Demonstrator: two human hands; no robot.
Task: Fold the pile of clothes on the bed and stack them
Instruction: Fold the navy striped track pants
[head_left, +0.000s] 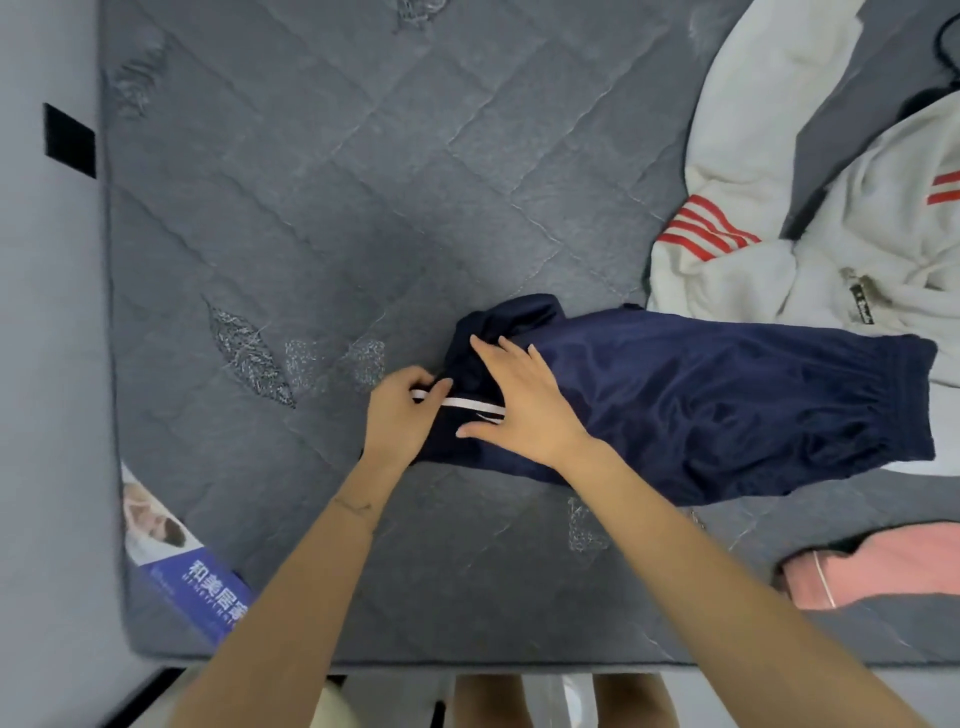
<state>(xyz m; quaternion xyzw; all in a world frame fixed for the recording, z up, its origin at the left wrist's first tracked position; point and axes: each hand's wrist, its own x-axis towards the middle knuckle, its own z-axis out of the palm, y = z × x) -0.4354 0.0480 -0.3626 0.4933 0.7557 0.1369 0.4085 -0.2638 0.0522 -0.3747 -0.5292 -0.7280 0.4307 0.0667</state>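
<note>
The pair of shiny navy-blue athletic shorts (701, 395) lies sideways on the grey quilted mattress (311, 208) right in front of me, with the gathered elastic waistband out to my right and the leg hems bunched at my left. My left hand (400, 415) is curled at the hem end, thumb and fingers pinching the cloth by its white side stripe (467, 402). My right hand (524, 400) lies flat and spread on the fabric just beside it, pressing down and gripping nothing. This cloth looks light, thin and slippery, so I expect it to slide out of a fold unless I pin it; the hem and the thicker waistband should be the surest holds. A rumpled white jacket with red stripes (779, 208) and a pink garment (872, 566) wait to my right.
</note>
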